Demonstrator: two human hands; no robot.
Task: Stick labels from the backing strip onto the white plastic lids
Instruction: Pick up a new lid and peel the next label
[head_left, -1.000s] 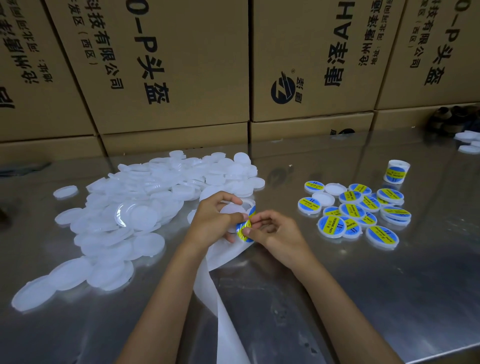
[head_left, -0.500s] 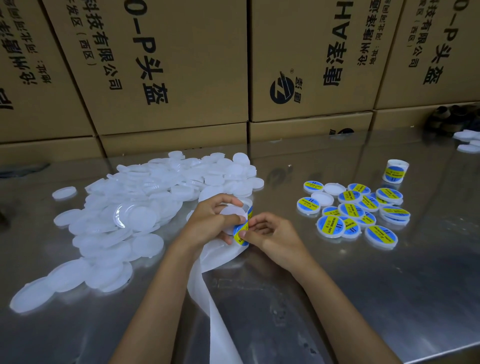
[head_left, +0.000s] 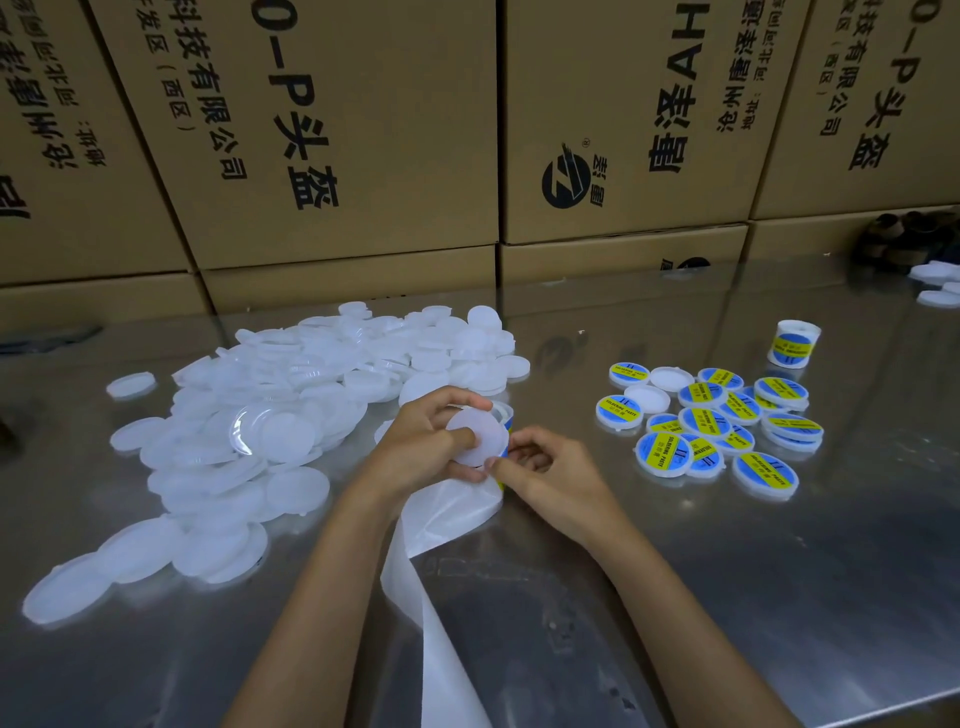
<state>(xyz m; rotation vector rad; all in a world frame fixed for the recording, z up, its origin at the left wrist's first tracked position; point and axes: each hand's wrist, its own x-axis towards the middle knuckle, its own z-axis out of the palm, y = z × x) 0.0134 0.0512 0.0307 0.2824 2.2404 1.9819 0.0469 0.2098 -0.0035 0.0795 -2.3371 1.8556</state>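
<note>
Lid (head_left: 477, 435) turned blank-side up since; left grip (head_left: 426, 441) holds it.

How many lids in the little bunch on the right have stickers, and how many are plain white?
Labelled lids: at least 13 (some overlap, so more may be hidden)
Plain white lids: 2
Total: at least 15

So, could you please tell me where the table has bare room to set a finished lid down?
Bare steel table lies right of the right hand, below the labelled lids. Another gap separates them from the crowded unlabelled lid pile.
</note>
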